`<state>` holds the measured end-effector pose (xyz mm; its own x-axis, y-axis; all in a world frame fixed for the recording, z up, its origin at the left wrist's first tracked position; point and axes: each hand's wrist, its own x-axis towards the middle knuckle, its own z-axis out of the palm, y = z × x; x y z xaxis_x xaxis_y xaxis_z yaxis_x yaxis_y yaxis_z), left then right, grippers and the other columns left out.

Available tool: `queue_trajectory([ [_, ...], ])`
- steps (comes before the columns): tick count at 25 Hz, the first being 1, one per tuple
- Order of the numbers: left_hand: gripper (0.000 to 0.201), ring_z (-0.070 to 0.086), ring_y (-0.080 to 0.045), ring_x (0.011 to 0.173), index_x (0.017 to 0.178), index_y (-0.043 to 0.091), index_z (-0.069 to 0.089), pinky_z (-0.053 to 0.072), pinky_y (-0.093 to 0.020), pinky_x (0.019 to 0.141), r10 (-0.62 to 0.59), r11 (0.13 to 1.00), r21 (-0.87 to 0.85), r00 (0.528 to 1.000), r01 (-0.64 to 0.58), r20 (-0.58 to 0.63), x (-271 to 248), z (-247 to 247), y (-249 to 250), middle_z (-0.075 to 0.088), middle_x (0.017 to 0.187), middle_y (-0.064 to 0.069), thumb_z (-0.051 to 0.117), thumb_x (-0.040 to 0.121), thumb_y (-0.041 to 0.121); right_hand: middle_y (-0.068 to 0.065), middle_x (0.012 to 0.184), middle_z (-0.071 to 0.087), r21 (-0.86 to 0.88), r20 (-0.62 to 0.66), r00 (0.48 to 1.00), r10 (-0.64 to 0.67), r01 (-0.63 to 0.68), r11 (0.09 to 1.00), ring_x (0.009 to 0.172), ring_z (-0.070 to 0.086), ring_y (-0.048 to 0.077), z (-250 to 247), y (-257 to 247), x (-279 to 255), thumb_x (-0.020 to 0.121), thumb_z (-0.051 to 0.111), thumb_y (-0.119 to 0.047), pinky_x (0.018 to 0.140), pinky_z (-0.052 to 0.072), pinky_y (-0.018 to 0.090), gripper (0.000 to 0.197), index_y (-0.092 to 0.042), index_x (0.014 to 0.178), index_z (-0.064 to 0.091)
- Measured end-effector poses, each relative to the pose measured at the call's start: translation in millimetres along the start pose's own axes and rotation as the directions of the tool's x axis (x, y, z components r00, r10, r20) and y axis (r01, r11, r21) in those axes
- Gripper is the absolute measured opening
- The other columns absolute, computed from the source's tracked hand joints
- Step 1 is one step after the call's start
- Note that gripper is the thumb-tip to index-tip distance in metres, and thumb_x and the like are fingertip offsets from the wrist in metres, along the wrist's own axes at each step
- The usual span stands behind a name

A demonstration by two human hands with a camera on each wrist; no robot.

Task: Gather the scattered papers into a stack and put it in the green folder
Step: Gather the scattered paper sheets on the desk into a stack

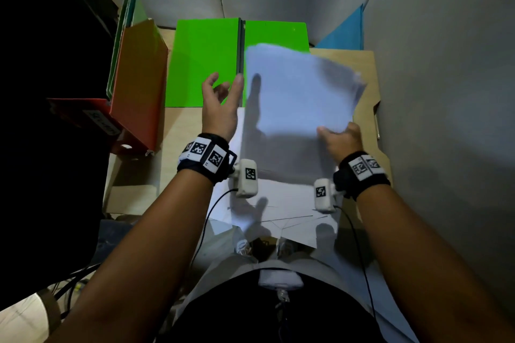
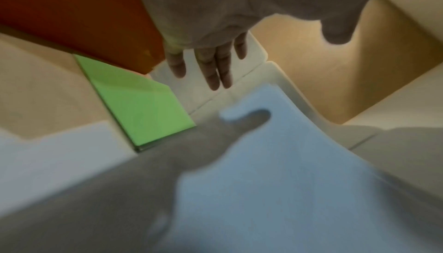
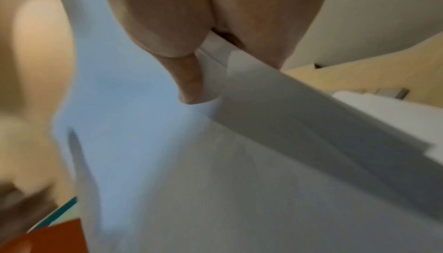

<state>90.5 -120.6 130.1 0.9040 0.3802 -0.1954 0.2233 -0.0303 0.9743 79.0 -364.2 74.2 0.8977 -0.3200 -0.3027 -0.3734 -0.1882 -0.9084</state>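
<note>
The stack of papers (image 1: 301,92) is up off the desk (image 1: 370,86), tilted over the right half of the open green folder (image 1: 203,64), which lies flat at the far end of the desk with its spine running toward the wall. The right hand (image 1: 341,139) has its grip pinched on the stack's near right corner, thumb on top and the other fingers beneath; in the right wrist view the thumb (image 3: 189,88) presses the sheets' edge. The left hand (image 1: 220,103) hovers just left of the stack over the folder's spine, its grip wide, fingers (image 2: 215,67) spread and holding nothing. More loose papers (image 1: 278,203) lie on the desk below the wrists, overlapping and reaching the near edge. An orange binder (image 1: 139,78) leans close against the folder's left side, with a green one (image 1: 122,36) and a red one (image 1: 80,114) beside it. A blue sheet (image 1: 345,33) stands against the wall past the folder's right corner.
</note>
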Motion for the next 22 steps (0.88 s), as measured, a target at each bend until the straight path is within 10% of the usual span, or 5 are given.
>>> queue_trajectory([
  [3,0.072,0.05,-0.029,0.128,0.144,0.014,0.038,0.043,-0.039,0.104,-0.323,0.887,0.313,0.941,0.34,-0.106,13.2,-30.4,-48.4,0.048,0.144,-0.01,0.069,0.086,0.044,0.004,0.083,0.059,-0.157,-0.104,0.988,0.116,-0.131,0.979,0.065,0.057,0.004,-41.8,7.6,20.1,0.081,0.067,-0.011,0.05,0.041,0.014,0.01,-0.007,0.09,0.066],
  [9,0.085,0.055,-0.041,0.12,0.136,0.006,0.049,0.05,-0.048,0.098,-0.565,0.565,0.589,0.791,0.578,-0.235,-10.1,-66.8,-152.2,0.052,0.139,-0.019,0.076,0.069,0.051,0.011,0.145,0.047,-0.65,-0.091,0.86,0.502,-0.433,0.624,0.129,0.049,0.03,-97.2,80.3,20.8,0.095,0.053,-0.023,0.098,0.044,0.029,0.055,-0.01,0.146,0.037],
  [17,0.094,0.052,-0.037,0.127,0.15,0.005,0.029,0.049,-0.043,0.092,-0.653,0.643,0.412,0.744,0.645,-0.145,-15.4,-30.5,-151.9,0.047,0.146,-0.018,0.08,0.078,0.037,0.006,0.149,0.042,-0.838,-0.008,0.894,0.448,-0.25,0.484,0.131,0.047,0.028,-46.7,106.2,-8.1,0.092,0.051,-0.022,0.102,0.042,0.03,0.065,-0.021,0.151,0.025],
  [22,0.057,0.065,-0.034,0.103,0.124,0.004,0.06,0.054,-0.038,0.086,-0.617,0.67,0.439,0.778,0.598,-0.117,-14.1,-26.0,-147.4,0.067,0.119,-0.014,0.082,0.075,0.024,0.006,0.148,0.043,-0.799,0.088,0.873,0.479,-0.225,0.558,0.132,0.047,0.028,-20.6,109.9,-5.5,0.091,0.052,-0.024,0.101,0.042,0.027,0.065,-0.021,0.151,0.025],
])
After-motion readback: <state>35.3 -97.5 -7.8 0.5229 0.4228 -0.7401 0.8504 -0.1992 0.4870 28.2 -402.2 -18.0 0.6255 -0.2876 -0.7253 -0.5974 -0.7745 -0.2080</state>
